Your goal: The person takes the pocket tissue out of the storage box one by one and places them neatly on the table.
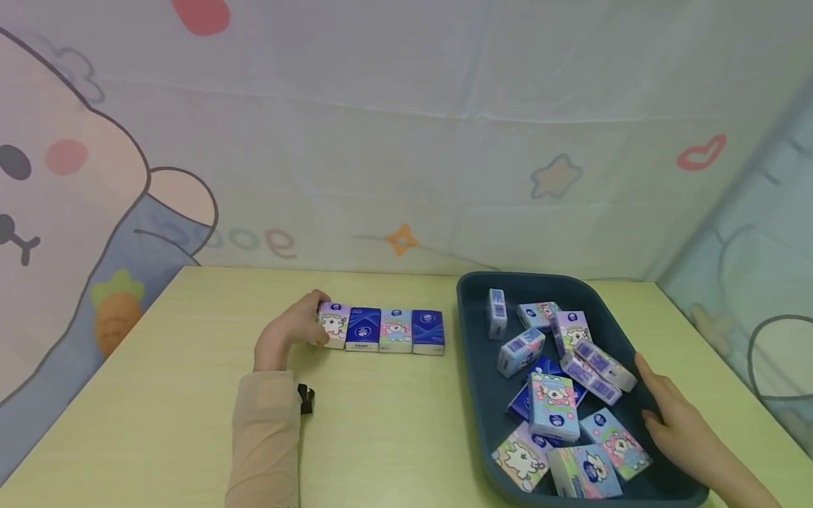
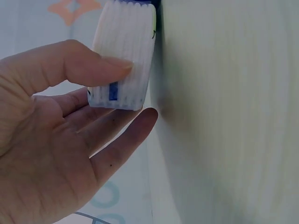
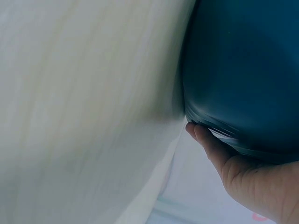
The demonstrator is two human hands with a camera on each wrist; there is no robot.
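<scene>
Several pocket tissue packs stand side by side in a row on the table. The leftmost is a purple-and-cream cartoon pack [image 1: 333,323], pinched between the thumb and fingers of my left hand [image 1: 295,326]. In the left wrist view, the thumb lies across the white side of that pack [image 2: 124,46], with the fingers behind and below it. Right of it come a dark blue pack [image 1: 363,329], a pink-green cartoon pack [image 1: 396,331] and another dark blue pack [image 1: 428,331]. My right hand [image 1: 689,430] grips the right rim of a dark teal tray [image 1: 478,395], thumb inside, fingers along the outer wall.
Loose tissue packs lie jumbled in the tray, among them a cartoon pack [image 1: 554,406] on top of blue ones and an upright pack [image 1: 497,314] near the back. Behind the pale yellow table [image 1: 381,430] hangs a printed cloth [image 1: 381,141]. A cable loop [image 1: 752,360] shows at right.
</scene>
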